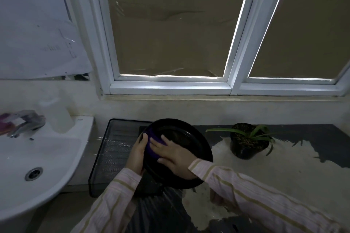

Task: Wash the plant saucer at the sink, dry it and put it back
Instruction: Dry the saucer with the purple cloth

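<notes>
The black round plant saucer (191, 142) is held tilted above the counter, between the sink and the potted plant. My left hand (137, 154) grips its left rim, thumb over the edge. My right hand (174, 154) lies flat inside the saucer, straight fingers pressing a purple cloth (153, 144) against its inner left side. The cloth is partly hidden under my fingers.
A white sink (37, 159) with a chrome tap (26, 123) is at the left, a translucent bottle (58, 117) behind it. A black mesh tray (113, 149) lies under the saucer. A small potted plant (248, 140) stands on the right counter. A window runs behind.
</notes>
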